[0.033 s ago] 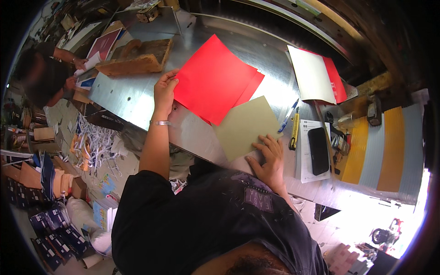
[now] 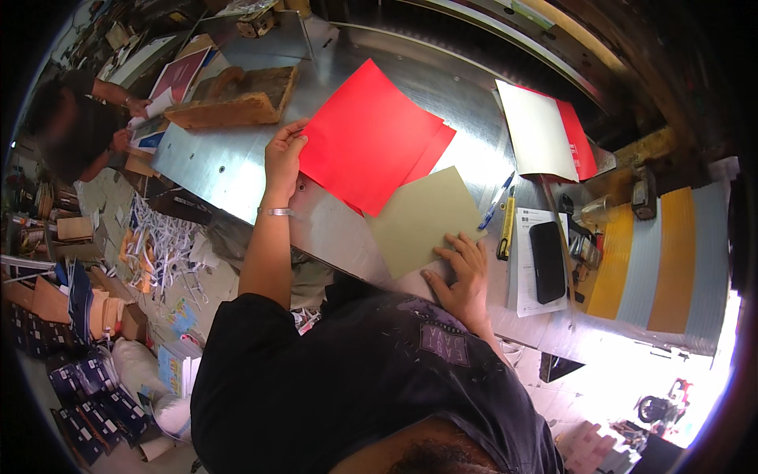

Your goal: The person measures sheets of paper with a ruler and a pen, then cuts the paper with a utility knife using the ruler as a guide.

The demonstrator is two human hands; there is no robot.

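Note:
A red sheet [image 2: 365, 134] lies tilted on the metal table, over at least one more red sheet whose edge shows at its right. My left hand [image 2: 285, 154] has its left edge between thumb and fingers. A square grey-brown board [image 2: 422, 217] lies nearer me, meeting the red sheet's lower right side. My right hand [image 2: 464, 276] rests at the board's near right edge, fingertips on it, thumb apart and fingers loosely stretched. Just right of the board are a blue pen [image 2: 497, 201] and a yellow cutter knife [image 2: 506, 229].
A black phone [image 2: 549, 261] lies on a printed paper at the right. Beyond are white and red sheets [image 2: 537, 130] and strips of yellow and blue-grey stacks [image 2: 659, 261]. A wooden block [image 2: 233, 107] stands at the far left, near another person [image 2: 71, 130] holding paper.

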